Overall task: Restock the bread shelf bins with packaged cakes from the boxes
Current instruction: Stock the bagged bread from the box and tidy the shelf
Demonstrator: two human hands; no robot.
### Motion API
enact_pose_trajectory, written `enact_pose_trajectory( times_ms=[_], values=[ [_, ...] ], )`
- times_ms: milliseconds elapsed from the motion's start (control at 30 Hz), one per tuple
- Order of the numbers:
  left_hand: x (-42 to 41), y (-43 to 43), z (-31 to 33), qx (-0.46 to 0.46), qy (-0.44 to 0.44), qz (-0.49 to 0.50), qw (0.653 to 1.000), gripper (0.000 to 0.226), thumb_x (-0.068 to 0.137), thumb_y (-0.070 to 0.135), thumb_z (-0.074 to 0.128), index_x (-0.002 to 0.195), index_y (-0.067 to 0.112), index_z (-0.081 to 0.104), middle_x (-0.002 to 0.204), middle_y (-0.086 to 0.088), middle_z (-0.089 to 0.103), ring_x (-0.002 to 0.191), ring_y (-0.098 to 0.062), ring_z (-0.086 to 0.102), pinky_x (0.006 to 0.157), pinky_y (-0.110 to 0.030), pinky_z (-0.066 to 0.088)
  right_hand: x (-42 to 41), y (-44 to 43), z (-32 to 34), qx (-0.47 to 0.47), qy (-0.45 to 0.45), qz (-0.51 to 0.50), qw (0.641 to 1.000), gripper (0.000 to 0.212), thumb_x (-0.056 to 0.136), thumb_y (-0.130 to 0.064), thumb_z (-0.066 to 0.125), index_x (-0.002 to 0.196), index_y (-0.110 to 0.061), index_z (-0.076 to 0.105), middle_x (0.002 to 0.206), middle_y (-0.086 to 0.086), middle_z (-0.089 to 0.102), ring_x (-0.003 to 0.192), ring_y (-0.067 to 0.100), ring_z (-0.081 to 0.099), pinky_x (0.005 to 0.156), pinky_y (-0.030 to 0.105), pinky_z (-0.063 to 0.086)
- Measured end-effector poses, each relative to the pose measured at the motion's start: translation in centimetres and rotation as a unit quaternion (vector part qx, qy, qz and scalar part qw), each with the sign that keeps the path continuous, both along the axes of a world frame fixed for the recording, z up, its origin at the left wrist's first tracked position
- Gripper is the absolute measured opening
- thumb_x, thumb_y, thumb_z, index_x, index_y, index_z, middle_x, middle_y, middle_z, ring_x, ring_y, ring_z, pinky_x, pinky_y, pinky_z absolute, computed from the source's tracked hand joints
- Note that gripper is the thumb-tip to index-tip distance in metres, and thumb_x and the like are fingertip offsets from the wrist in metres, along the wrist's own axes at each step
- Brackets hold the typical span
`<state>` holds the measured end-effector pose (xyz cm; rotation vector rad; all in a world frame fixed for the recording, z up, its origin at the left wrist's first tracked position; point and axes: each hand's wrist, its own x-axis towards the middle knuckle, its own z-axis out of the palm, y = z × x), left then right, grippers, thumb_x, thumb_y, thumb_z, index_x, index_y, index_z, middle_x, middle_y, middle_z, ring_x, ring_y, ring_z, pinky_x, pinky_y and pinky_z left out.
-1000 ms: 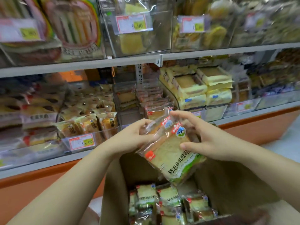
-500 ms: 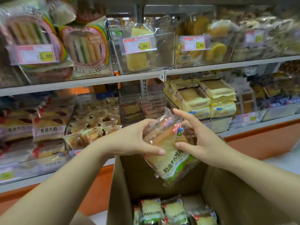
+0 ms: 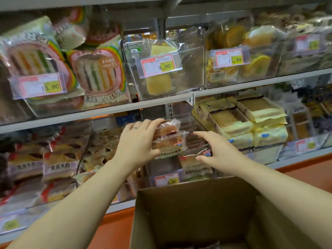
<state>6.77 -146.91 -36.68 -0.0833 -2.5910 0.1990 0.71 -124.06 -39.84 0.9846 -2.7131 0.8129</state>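
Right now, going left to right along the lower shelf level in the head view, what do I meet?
In order: purple-label packs → left hand, gripping the stacked cake packs → right hand, open → yellow-wrapped cakes.

Three price tags on the top shelf bins (image 3: 194,56) can be read. The left tag (image 3: 43,86) says 13.80, the middle tag (image 3: 160,65) says 9.90, and the right tag (image 3: 230,58) says 11.80.

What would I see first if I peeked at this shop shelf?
In the middle, the left hand grips a stack of packaged cakes, with the right hand spread beside it. Rainbow-striped cakes sit high up at left, and a cardboard box stands open below the hands.
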Motion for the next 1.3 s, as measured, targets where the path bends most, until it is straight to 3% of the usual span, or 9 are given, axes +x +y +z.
enact_pose_trajectory(
  times_ms=[267,433,500,633,733,967,1300],
  values=[
    [-4.4,-1.7,-0.9,0.025,0.045,0.050,0.997,0.079,0.069,0.050,0.074,0.137,0.022,0.045,0.118,-0.008,0.062,0.105,-0.035,0.060,0.094,-0.048,0.044,-5.1,-3.1,-0.4,0.104,-0.036,0.027,0.994,0.076,0.085,-0.039,0.066,0.149,-0.026,0.025,0.152,-0.003,0.032,0.139,0.016,0.031,0.111,0.034,0.034],
    [-6.2,-3.7,-1.6,0.049,0.072,0.108,0.990,0.081,0.068,0.050,0.077,0.137,0.019,0.048,0.119,-0.012,0.063,0.105,-0.037,0.061,0.094,-0.050,0.044,-8.7,-6.3,-1.4,0.116,-0.095,0.039,0.988,0.067,0.085,-0.044,0.065,0.142,-0.021,0.039,0.137,0.003,0.051,0.121,0.020,0.050,0.100,0.033,0.045],
    [-6.8,-4.0,-1.7,0.052,0.072,0.117,0.989,0.082,0.070,0.051,0.076,0.138,0.020,0.045,0.122,-0.011,0.061,0.109,-0.036,0.059,0.097,-0.049,0.042,-10.1,-7.8,-1.9,0.128,-0.122,0.040,0.983,0.067,0.087,-0.047,0.062,0.144,-0.022,0.037,0.139,0.005,0.049,0.122,0.023,0.049,0.101,0.036,0.044],
    [-7.7,-4.4,-2.0,0.078,0.018,0.108,0.991,0.084,0.078,0.048,0.068,0.147,0.031,0.024,0.140,-0.001,0.045,0.127,-0.027,0.044,0.110,-0.045,0.028,-12.2,-9.7,-3.3,0.147,-0.146,0.030,0.978,0.079,0.081,-0.057,0.063,0.146,-0.030,0.027,0.150,0.001,0.034,0.134,0.024,0.037,0.109,0.041,0.035],
    [-8.1,-4.6,-2.1,0.070,-0.024,0.079,0.994,0.084,0.080,0.048,0.064,0.147,0.036,0.015,0.144,0.003,0.038,0.130,-0.024,0.039,0.112,-0.044,0.025,-13.1,-10.2,-4.2,0.161,-0.153,0.007,0.975,0.080,0.071,-0.062,0.068,0.139,-0.033,0.037,0.140,-0.001,0.044,0.125,0.023,0.044,0.104,0.040,0.040],
    [-8.3,-3.8,-1.9,0.066,-0.023,0.033,0.997,0.083,0.078,0.050,0.063,0.146,0.038,0.017,0.138,0.005,0.040,0.128,-0.022,0.038,0.111,-0.041,0.025,-14.3,-9.4,-4.6,0.173,-0.151,-0.039,0.972,0.083,0.059,-0.070,0.070,0.129,-0.033,0.048,0.126,-0.005,0.053,0.112,0.019,0.052,0.095,0.037,0.048],
    [-7.6,-5.7,-1.6,0.151,-0.131,0.067,0.978,0.088,0.073,0.052,0.066,0.145,0.037,0.020,0.139,0.006,0.047,0.122,-0.021,0.050,0.109,-0.046,0.034,-14.1,-9.0,-4.5,0.160,-0.166,-0.038,0.972,0.098,0.055,-0.072,0.071,0.140,-0.036,0.038,0.140,-0.004,0.047,0.122,0.021,0.049,0.098,0.036,0.046]
  ],
)
